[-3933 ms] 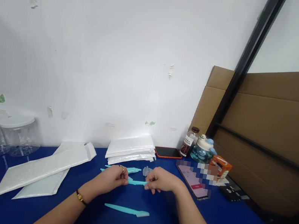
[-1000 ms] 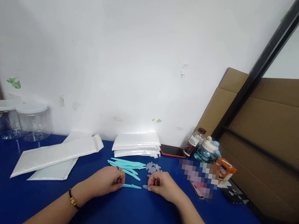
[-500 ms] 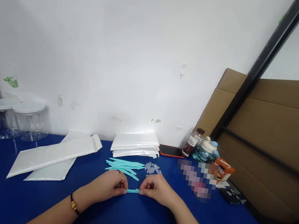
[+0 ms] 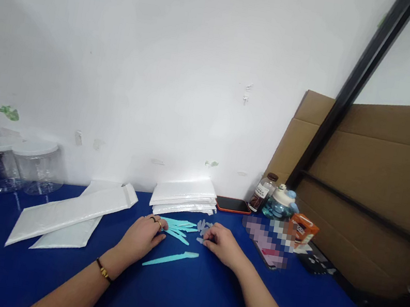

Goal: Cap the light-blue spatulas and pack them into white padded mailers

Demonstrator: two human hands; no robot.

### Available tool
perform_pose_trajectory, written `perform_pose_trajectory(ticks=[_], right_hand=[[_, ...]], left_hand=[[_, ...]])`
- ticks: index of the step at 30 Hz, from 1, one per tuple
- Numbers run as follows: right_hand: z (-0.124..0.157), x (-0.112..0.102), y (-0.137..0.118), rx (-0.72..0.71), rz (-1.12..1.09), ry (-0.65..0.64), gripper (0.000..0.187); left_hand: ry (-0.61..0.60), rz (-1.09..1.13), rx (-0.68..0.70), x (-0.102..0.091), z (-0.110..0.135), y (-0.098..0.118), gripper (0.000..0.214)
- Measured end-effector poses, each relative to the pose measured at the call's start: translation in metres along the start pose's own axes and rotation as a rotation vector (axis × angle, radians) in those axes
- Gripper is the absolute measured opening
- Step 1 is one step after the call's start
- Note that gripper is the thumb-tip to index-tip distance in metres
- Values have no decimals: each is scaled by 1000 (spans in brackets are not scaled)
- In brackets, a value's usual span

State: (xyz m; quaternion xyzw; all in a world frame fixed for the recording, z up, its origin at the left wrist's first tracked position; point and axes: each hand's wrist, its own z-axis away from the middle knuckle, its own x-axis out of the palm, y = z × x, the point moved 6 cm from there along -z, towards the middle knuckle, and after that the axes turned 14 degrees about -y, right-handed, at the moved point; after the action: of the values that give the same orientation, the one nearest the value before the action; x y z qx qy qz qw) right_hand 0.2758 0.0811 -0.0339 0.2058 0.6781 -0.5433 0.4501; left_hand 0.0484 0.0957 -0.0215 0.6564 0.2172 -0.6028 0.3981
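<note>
A turquoise eyebrow razor (image 4: 170, 260) lies by itself on the blue table, in front of both hands. Behind it is a pile of similar turquoise eyebrow razors (image 4: 180, 227). My left hand (image 4: 145, 233) rests at the left end of this pile, thumb and forefinger apart, fingertips touching or just over the handles. At the pile's right lie several small translucent caps (image 4: 201, 225). My right hand (image 4: 219, 242) has its thumb and fingers pinched at the near edge of these caps, on one cap (image 4: 200, 240); the fingers partly hide it.
White padded mailers (image 4: 72, 215) lie at left, and a stack of them (image 4: 184, 194) stands by the wall. Farther left are two clear jars (image 4: 39, 170). Toward the right are a phone (image 4: 233, 205), a bottle (image 4: 262, 192), a water bottle (image 4: 278, 206) and an orange box (image 4: 301, 230).
The razor held between both hands now lies on the table. My left hand has moved left and back to the pile; my right hand has moved slightly back to the caps.
</note>
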Motion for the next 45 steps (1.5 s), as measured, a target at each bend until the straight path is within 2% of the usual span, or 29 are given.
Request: perform_pose_trajectory(ticks=[8,21,30,34,45], right_hand=[[2,5,-17,-73,-70,-64,5],[-2,10,-26,-66,-65,-47,7],[-4,13,-28,-32,-69,-53,8],[-4,14,-27,-40,-74,-50,10],[-4,15,-21,-17,-104,-59,12]], left_hand=[[14,-51,9,2,-2,5,15],[48,-54,5,1,-4,12,16],[53,-78,19,2,-8,13,12],[83,-99,14,2,-8,12,17],[44,-83,2,0,-5,15,16]])
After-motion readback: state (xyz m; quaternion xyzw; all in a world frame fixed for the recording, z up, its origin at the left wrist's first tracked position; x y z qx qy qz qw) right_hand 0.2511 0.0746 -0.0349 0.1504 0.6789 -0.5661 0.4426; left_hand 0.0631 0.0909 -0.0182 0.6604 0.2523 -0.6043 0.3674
